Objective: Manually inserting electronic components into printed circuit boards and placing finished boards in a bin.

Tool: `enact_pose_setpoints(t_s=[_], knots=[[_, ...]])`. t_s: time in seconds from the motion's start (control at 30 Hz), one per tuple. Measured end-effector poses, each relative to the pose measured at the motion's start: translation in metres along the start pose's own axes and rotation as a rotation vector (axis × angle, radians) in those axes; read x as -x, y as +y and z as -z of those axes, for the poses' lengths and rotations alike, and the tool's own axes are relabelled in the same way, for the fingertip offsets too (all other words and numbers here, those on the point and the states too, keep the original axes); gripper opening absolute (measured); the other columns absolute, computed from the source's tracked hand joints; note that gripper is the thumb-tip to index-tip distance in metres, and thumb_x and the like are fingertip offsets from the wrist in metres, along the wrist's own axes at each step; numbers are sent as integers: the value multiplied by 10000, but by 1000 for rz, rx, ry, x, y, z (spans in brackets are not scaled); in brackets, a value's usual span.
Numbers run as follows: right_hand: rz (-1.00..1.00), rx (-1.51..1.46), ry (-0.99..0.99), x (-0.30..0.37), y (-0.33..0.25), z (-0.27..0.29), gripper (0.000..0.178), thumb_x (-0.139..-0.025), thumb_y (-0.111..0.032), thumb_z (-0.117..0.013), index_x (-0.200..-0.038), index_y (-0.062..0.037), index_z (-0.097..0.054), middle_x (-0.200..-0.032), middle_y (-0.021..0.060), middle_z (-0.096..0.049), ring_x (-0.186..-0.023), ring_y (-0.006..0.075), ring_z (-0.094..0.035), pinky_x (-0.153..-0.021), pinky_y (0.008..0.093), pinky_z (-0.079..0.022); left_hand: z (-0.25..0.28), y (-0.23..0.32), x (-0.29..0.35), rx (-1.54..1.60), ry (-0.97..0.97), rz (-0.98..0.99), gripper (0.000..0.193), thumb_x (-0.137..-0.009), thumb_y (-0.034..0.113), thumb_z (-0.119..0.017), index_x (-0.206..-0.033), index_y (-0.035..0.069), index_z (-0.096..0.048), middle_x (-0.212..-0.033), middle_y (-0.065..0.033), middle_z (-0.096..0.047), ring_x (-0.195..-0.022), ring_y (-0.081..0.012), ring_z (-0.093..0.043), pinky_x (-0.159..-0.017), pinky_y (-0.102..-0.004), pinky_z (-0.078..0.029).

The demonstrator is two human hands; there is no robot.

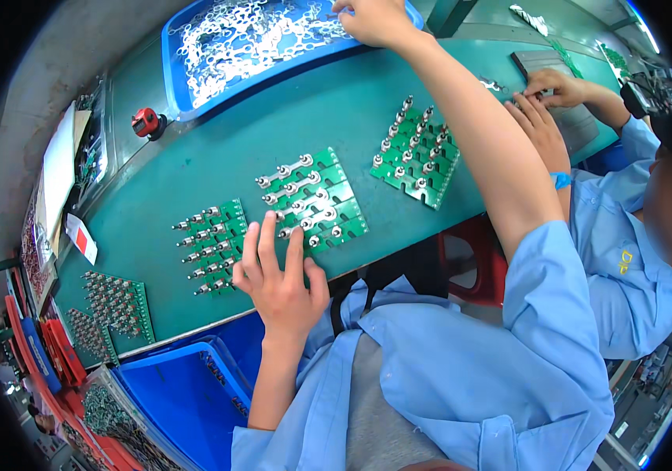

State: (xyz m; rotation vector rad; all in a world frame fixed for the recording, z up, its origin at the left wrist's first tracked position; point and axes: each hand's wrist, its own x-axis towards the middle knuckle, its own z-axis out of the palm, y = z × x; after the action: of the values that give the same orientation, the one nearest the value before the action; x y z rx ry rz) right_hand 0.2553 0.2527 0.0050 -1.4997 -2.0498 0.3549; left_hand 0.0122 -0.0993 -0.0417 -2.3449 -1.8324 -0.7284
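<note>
My left hand point(282, 286) has its fingers spread, with fingertips at the near left edge of a green circuit board panel point(344, 192). Threaded metal posts stand in rows on that panel, and flat silver metal tabs lie across several of them. Up at the top edge, my right hand point(379, 22) reaches over a blue tray point(172, 78) heaped with silver metal tabs point(234, 47). Its fingertips are drawn together at the pile, partly cut off by the frame; what they pinch cannot be made out. Left of the middle panel lies a similar panel point(234, 224) with posts.
Another studded panel point(430, 192) lies to the right, and more boards point(120, 306) at the left edge. A red tally counter point(147, 123) sits beside the tray. A co-worker's hands point(544, 118) work at the right. Blue bins point(186, 392) stand below the table's front edge.
</note>
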Motion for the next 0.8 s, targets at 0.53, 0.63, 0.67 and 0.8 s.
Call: enact_pose_setpoints(t_s=[0.53,0.63,0.67,0.8], knots=[[-26,-306,-34,-55,19,-17,147,-907,-127,-661,-981,-43,-756,-945,105,-716,-821,248,-656,-793,347,-518,24,-4,-15,253,112,-25,368,-801,96,-690,-1168,95,-714,-1435,-143,-601,-1332,-325,-548,-1086,-442,-306],[-33,-734,-7,-22,-19,-11,135,-924,-97,-678,-1040,-37,-712,-929,62,-685,-816,179,-614,-778,286,-511,31,-3,-26,376,143,-28,352,-825,79,-682,-1176,92,-711,-1351,-122,-652,-1283,-304,-584,-1077,-429,-335],[-37,-873,5,-7,-32,-5,141,-930,-86,-684,-1060,-35,-698,-923,48,-675,-814,157,-601,-773,266,-508,32,-1,-32,422,154,-34,347,-834,73,-679,-1179,91,-710,-1323,-115,-669,-1267,-297,-596,-1074,-425,-345],[5,-985,-50,88,-102,31,225,-967,-86,-647,-1176,-39,-718,-981,76,-709,-884,190,-644,-893,319,-499,50,10,-59,774,202,164,292,-907,31,-653,-1194,64,-699,-1196,-93,-714,-1122,-248,-649,-992,-366,-438]])
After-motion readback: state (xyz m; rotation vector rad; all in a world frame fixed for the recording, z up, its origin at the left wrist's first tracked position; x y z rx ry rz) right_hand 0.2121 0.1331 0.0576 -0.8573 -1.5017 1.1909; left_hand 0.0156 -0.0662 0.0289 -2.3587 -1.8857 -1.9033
